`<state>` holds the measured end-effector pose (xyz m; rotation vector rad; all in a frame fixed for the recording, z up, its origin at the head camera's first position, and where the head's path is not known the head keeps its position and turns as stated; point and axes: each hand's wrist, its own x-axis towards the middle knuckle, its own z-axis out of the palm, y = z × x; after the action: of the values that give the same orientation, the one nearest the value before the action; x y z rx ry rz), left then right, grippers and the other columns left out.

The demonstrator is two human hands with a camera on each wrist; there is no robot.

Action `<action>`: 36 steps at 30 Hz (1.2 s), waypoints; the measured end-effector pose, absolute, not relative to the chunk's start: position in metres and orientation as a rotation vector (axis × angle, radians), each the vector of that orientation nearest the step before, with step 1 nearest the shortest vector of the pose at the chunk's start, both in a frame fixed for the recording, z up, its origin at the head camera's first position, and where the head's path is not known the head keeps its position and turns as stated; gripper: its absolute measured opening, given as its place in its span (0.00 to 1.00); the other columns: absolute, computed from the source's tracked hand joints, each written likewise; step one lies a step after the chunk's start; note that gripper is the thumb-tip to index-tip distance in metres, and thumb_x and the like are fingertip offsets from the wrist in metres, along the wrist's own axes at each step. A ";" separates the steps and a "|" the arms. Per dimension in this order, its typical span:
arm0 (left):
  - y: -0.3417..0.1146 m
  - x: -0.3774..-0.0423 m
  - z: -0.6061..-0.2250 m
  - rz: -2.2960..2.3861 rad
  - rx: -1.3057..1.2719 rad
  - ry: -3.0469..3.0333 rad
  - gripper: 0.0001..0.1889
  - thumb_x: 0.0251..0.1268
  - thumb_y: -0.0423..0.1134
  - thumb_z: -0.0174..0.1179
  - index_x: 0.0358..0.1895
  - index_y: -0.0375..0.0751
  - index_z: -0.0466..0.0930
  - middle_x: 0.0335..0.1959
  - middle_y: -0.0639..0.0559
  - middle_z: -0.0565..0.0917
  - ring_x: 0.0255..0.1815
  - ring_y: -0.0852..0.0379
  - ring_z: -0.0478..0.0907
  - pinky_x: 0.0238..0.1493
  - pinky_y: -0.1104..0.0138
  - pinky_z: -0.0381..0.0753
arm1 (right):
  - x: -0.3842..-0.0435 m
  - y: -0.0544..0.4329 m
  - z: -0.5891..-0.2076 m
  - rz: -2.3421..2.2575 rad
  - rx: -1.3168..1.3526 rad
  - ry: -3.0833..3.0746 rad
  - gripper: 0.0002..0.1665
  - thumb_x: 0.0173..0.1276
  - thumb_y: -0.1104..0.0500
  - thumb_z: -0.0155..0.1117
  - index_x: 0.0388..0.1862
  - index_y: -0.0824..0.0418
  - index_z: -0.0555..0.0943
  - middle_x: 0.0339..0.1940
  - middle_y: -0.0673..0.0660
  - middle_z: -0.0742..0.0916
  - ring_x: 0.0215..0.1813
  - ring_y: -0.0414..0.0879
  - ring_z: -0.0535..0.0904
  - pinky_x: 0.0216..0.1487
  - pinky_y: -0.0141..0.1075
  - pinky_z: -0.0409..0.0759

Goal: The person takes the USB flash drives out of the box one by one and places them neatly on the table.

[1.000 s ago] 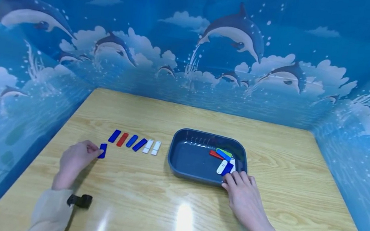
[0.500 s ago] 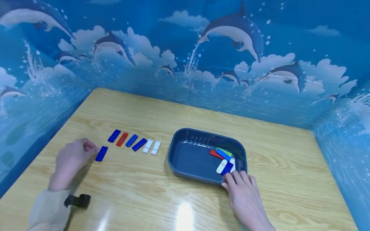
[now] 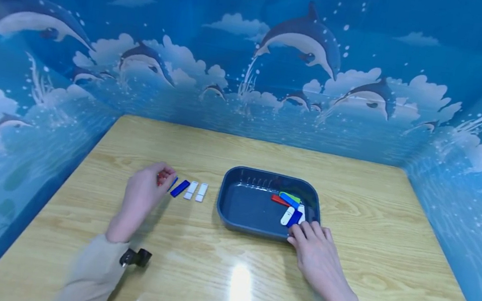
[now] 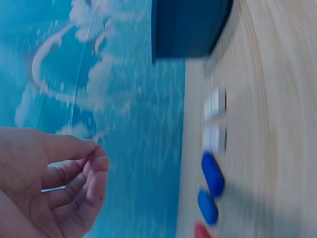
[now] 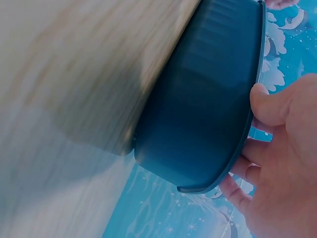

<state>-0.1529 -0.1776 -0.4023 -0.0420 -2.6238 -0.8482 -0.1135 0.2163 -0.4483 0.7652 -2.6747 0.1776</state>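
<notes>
My left hand [image 3: 143, 193] hovers over the left end of a row of small flat sticks that look like USB flash drives. Its fingers are loosely bent toward the thumb, and nothing shows between them in the left wrist view. A red stick [image 3: 161, 178] and a blue one [image 3: 173, 182] are partly covered by it; dark blue ones further left are hidden. Right of it lie a dark blue stick [image 3: 179, 188] and two white ones [image 3: 191, 190]. My right hand [image 3: 318, 258] grips the near right rim of a dark blue tray [image 3: 251, 214], thumb outside, fingers over the edge.
Inside the tray's right side several sticks are piled: a red one [image 3: 280, 200], a green one [image 3: 291, 197], blue ones and white ones [image 3: 287, 216]. A wood-grain table [image 3: 191, 265] carries everything. A dolphin-print curtain [image 3: 243, 60] stands behind and at both sides.
My left hand let go of a dark blue stick in front of the row, then moved right and away from me, over the row's left end. The right hand stays on the tray.
</notes>
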 end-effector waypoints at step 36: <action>0.035 -0.218 -0.408 -0.541 -0.872 -2.951 0.10 0.73 0.43 0.63 0.52 0.49 0.86 0.48 0.54 0.87 0.45 0.59 0.83 0.41 0.70 0.83 | -0.115 0.217 -0.451 0.210 0.811 -2.567 0.07 0.72 0.55 0.62 0.38 0.57 0.77 0.31 0.51 0.76 0.37 0.51 0.70 0.41 0.44 0.69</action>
<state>-0.2177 0.0353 -0.4078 -0.8717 -2.9508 -0.5408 -0.1147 0.2168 -0.4508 0.8114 -2.5668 0.2098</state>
